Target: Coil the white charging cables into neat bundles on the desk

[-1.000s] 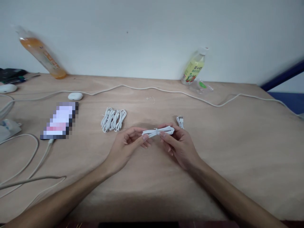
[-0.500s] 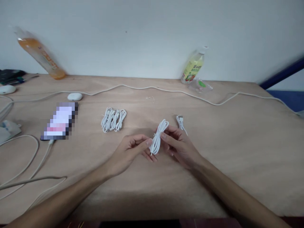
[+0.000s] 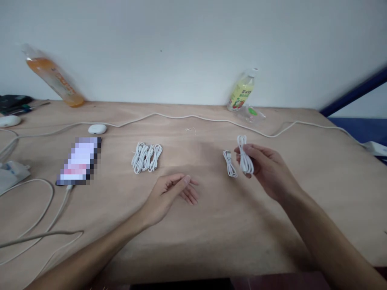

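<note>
One cable bundle point(image 3: 246, 162), held in right hand point(image 3: 269, 167), long axis toward far edge of worktop point(image 3: 211, 233); left hand point(image 3: 171, 195) loosely parted; bottle point(image 3: 57, 80) there, orange liquid point(image 3: 74, 100) within.

An orange bottle point(image 3: 57, 82) stands beyond a plugged-in phone point(image 3: 80, 161).

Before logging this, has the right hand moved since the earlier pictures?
Yes: the right hand moved rightward, from in front of the lone resting cable bundle to its right.

Light-brown wooden tabletop point(image 3: 341, 181); behind it, plain pale grey-white wall point(image 3: 193, 56); right of it, slanted dark-blue bar point(image 3: 353, 95); below its near edge, dark reddish floor point(image 3: 272, 282). Dim light.
</note>
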Tool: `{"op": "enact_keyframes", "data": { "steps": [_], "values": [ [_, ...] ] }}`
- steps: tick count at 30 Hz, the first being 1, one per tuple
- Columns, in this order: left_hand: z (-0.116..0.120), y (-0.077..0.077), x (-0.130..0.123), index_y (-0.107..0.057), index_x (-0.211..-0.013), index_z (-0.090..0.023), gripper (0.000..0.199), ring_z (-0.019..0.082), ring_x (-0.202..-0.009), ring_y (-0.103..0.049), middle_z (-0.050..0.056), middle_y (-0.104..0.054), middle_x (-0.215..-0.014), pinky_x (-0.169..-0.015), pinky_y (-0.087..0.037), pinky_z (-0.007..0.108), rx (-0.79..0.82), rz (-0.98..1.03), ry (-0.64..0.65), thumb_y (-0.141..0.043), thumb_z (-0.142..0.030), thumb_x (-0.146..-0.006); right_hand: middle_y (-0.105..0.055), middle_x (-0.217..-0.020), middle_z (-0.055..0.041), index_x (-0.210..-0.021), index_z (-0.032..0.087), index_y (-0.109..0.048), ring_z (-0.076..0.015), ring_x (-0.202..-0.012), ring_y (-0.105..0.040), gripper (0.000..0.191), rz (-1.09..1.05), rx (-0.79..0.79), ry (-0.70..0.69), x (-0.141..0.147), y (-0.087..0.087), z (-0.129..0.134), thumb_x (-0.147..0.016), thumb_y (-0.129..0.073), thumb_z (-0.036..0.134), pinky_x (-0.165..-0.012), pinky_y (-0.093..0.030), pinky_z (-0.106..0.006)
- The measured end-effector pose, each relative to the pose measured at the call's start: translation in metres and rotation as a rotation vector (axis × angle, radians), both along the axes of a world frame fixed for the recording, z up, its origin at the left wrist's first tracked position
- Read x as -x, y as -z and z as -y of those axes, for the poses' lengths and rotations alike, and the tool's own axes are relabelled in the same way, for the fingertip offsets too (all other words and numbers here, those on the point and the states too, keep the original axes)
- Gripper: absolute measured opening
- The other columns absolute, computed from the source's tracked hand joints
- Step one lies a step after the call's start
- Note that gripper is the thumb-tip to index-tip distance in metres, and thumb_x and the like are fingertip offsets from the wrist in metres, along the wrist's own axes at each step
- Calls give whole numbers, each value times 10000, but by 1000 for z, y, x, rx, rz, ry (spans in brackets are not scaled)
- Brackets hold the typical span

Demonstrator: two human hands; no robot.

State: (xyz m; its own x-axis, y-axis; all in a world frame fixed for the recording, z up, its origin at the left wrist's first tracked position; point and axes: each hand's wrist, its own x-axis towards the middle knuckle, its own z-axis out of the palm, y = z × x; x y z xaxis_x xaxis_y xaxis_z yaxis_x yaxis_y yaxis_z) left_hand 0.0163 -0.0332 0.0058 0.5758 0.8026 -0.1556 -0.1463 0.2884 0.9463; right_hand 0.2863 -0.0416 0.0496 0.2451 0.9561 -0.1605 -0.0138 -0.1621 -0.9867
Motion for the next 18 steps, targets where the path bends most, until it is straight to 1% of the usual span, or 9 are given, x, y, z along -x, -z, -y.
{"op": "enact_keyframes", "data": {
  "steps": [2,4,6,9,12,14,18],
  "values": [
    [-1,0,1,-801,-990,-130,441,204,-685,-774,96,-819,-798,-685,-648,328,4,-1,-6,-734,-566,-991,-610,-636,-14,-770,182,-769,-127,-524,-487,462,154,55,34,-17,-1,-5,-697,-905,617,-427,-370,-256],
    [-2,-1,1,-798,-991,-130,443,205,-679,-773,96,-816,-794,-679,-643,329,6,-5,-8,-736,-569,-988,-593,-600,-12,-691,186,-730,-124,-509,-470,487,295,113,7,-29,5,-8,-690,-888,648,-430,-360,-263],
    [-3,0,1,-792,-990,-130,435,199,-676,-770,92,-814,-792,-677,-639,322,9,-7,-6,-738,-562,-988,-578,-553,-9,-652,185,-714,-132,-499,-479,512,403,160,-30,-34,13,-9,-712,-857,674,-447,-383,-273],
    [-3,0,1,-780,-972,-135,414,190,-668,-764,81,-807,-784,-672,-634,311,3,5,-6,-749,-548,-982,-602,-554,1,-758,177,-738,-134,-473,-491,440,465,181,11,-32,24,-10,-765,-828,607,-462,-389,-277],
    [-4,1,0,-773,-950,-138,417,187,-650,-758,76,-801,-770,-657,-630,306,-4,15,-6,-762,-554,-968,-617,-568,12,-845,180,-713,-140,-463,-512,376,500,172,76,-28,30,-11,-787,-824,535,-468,-394,-277],
    [-4,1,0,-775,-947,-135,434,185,-645,-753,73,-796,-760,-650,-629,302,-3,21,-9,-769,-569,-958,-631,-588,5,-834,183,-702,-147,-493,-543,358,526,165,65,-28,31,-11,-791,-824,516,-491,-413,-276],
    [-4,0,-1,-780,-937,-131,469,184,-648,-749,73,-789,-747,-644,-628,295,-6,25,-16,-774,-600,-945,-653,-623,-13,-783,180,-714,-158,-547,-582,337,564,165,-17,-31,30,-12,-804,-808,503,-531,-438,-283]
  ]
}}
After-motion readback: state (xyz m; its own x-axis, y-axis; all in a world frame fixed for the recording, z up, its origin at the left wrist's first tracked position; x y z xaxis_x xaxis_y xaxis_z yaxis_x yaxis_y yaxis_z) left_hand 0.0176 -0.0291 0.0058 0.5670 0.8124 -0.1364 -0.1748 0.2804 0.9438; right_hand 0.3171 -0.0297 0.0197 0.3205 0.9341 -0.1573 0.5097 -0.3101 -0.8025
